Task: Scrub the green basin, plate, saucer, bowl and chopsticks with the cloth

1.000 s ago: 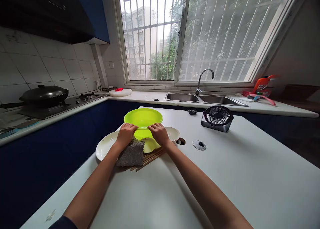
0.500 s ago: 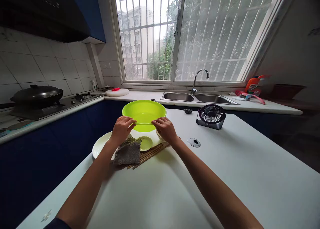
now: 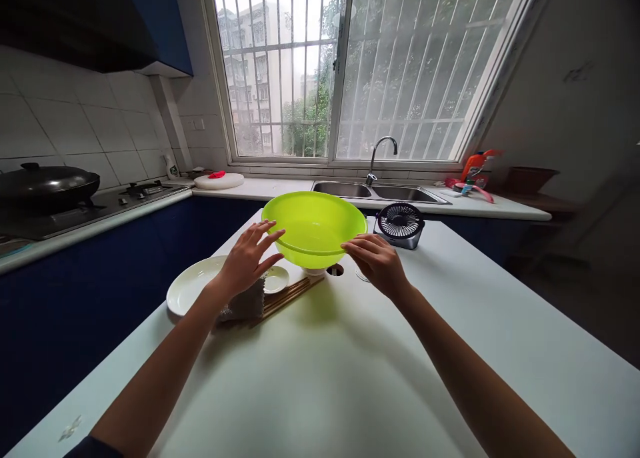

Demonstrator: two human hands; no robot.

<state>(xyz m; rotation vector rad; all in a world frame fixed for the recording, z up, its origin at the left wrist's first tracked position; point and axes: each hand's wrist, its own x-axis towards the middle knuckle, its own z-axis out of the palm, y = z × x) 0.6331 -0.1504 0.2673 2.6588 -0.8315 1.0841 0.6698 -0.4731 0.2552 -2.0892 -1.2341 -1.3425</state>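
A bright green plastic basin (image 3: 315,231) is held up over the far part of the white table (image 3: 310,371). With thumb and fingers, my right hand (image 3: 380,261) pinches its near right rim. My left hand (image 3: 250,255) has its fingers spread at the near left rim, the fingertips close to or touching it. Below that hand are a grey cloth (image 3: 247,303), wooden chopsticks (image 3: 287,298), a small white dish (image 3: 277,280) and a large white plate (image 3: 187,288). Part of a white bowl (image 3: 314,271) shows under the basin, mostly hidden.
A small black fan (image 3: 400,221) stands behind my right hand. There is a round hole (image 3: 335,270) in the table. Farther back are the double sink (image 3: 400,193) with its faucet (image 3: 383,148), a round white board (image 3: 219,181) and a lidded wok (image 3: 47,185) on the stove.
The basin has moved right and nearer, over the bowl. My left hand has released the rim and spread its fingers, while my right hand keeps its pinch. The view has turned slightly right.
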